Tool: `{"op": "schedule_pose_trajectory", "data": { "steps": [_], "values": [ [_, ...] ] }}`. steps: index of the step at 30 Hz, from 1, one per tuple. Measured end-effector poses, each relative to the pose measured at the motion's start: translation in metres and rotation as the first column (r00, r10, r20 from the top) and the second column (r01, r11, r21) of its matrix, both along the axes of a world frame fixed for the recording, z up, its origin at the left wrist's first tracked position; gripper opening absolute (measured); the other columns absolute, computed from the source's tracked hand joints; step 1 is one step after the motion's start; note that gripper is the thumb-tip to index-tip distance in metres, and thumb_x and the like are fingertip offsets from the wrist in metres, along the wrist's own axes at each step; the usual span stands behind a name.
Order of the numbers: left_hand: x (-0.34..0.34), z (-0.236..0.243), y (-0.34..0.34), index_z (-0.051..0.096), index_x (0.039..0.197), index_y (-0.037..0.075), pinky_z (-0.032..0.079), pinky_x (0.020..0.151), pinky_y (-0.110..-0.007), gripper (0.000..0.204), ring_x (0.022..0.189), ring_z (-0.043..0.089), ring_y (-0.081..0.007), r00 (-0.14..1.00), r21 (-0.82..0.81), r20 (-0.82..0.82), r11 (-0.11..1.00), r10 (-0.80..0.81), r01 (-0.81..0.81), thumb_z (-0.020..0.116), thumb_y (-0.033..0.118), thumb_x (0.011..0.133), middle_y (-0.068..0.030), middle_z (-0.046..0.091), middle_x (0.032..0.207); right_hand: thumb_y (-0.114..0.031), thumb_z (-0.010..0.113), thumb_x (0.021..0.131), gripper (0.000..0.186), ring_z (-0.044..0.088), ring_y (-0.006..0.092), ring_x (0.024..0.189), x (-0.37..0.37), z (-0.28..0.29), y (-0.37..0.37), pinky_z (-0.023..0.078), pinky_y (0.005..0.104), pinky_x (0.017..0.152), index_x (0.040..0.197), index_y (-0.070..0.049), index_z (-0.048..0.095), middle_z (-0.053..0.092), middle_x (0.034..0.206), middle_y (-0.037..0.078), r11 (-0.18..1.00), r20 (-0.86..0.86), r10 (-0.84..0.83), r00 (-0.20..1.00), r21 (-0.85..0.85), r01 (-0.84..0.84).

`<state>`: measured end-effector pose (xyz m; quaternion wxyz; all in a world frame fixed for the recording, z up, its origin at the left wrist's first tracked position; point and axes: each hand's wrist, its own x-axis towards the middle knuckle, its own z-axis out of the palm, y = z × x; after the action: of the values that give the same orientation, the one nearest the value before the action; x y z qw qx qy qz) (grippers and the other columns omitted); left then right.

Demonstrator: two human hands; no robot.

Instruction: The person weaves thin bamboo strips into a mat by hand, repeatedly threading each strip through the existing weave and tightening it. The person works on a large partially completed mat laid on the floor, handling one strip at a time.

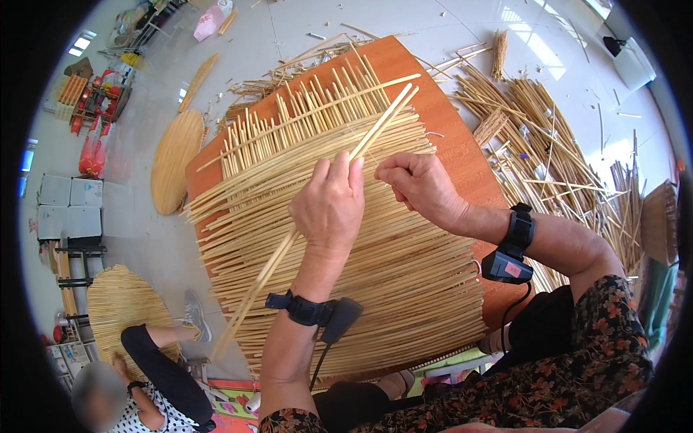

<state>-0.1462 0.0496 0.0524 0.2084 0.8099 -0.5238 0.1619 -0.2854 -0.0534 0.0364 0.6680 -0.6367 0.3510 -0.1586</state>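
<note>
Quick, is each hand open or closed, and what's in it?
Left hand: closed, holding long pale stalks.
Right hand: curled closed; whether it pinches anything can't be told.

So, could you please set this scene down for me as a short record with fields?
Left hand: the left hand grips a pair of long pale stalks, slanting over the mat
Right hand: the right hand is beside it, fingers curled in; anything pinched there is too small to tell
Work surface: orange-brown table
On it: mat of closely laid stalks
Right of table: heap of loose stalks on the floor
Lower left: another person beside a rounded mat
</note>
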Motion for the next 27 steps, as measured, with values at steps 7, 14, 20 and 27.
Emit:
{"op": "schedule_pose_trajectory", "data": {
  "steps": [7,14,20,27],
  "values": [
    [0.017,0.003,0.010,0.078,0.107,0.012,0.053,0.057,-0.042,0.026,0.065,0.068,-0.0302,0.997,0.086,-0.060,0.995,-0.042,0.047,0.072,0.034,0.095,-0.0068,0.071,0.081,-0.020,0.062,0.102,0.023,0.060,0.0122,0.053,0.000,0.003,-0.017,0.052,0.0295,0.051,0.101,0.001,0.070,0.063,0.067,0.005,0.980,-0.017,0.195,0.981,-0.045,-0.196],
    [0.049,0.040,0.026,0.077,0.098,0.012,0.054,0.061,-0.044,0.024,0.070,0.070,-0.0315,0.998,0.070,-0.048,0.997,0.046,-0.042,0.068,0.034,0.098,-0.0082,0.072,0.084,-0.019,0.061,0.101,0.021,0.066,0.0185,0.058,0.008,0.003,0.002,0.056,0.0334,0.054,0.096,0.000,0.069,0.068,0.072,0.010,0.962,-0.008,0.264,0.964,-0.066,-0.264],
    [0.014,0.080,0.058,0.079,0.104,0.013,0.053,0.059,-0.043,0.025,0.069,0.070,-0.0320,0.999,-0.030,-0.008,0.999,-0.037,0.037,0.069,0.034,0.097,-0.0078,0.072,0.082,-0.023,0.066,0.095,0.021,0.070,0.0380,0.097,0.001,-0.010,-0.015,0.057,0.0464,0.088,0.105,-0.006,0.073,0.075,0.098,0.011,0.554,-0.484,0.346,0.804,-0.586,-0.592],
    [-0.034,0.124,0.098,0.078,0.105,0.014,0.051,0.053,-0.039,0.022,0.062,0.068,-0.0270,0.989,-0.069,0.119,0.993,-0.086,0.095,0.072,0.033,0.096,-0.0040,0.069,0.079,-0.037,0.073,0.097,0.040,0.068,0.0233,0.113,-0.038,0.088,0.025,0.058,0.0402,0.090,0.122,-0.005,0.070,0.067,0.125,0.011,0.948,0.236,0.047,0.971,0.295,-0.117]
  ]
}}
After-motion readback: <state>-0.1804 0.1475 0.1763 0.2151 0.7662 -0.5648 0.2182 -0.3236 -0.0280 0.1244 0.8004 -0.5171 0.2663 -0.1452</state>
